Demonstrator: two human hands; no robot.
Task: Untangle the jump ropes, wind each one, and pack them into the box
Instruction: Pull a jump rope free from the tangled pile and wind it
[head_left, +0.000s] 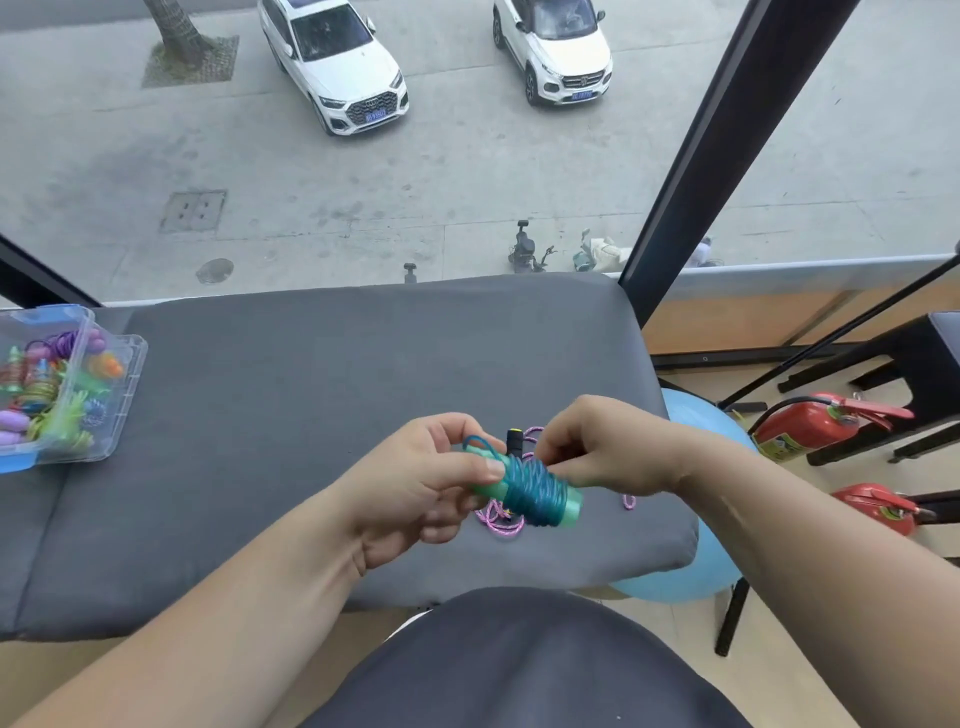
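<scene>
A glossy teal jump rope (530, 488), coiled tightly round pale green cylindrical plastic handles, is being held above the near middle of a grey fabric cushion (311, 389). Its left end is being gripped by the left hand (415, 483), thumb pressed on top and fingers curled beneath; its right end is being pinched by the curled fingers of the right hand (597, 447). A braided pink rope (501, 522) is lying loose on the cushion beneath them. At the far left, wound ropes (47, 384) in purple, green and orange are being held in a clear plastic box (127, 384). A four-ring badge is being shown on a white car (337, 67) outside; its blue plate cannot be read.
</scene>
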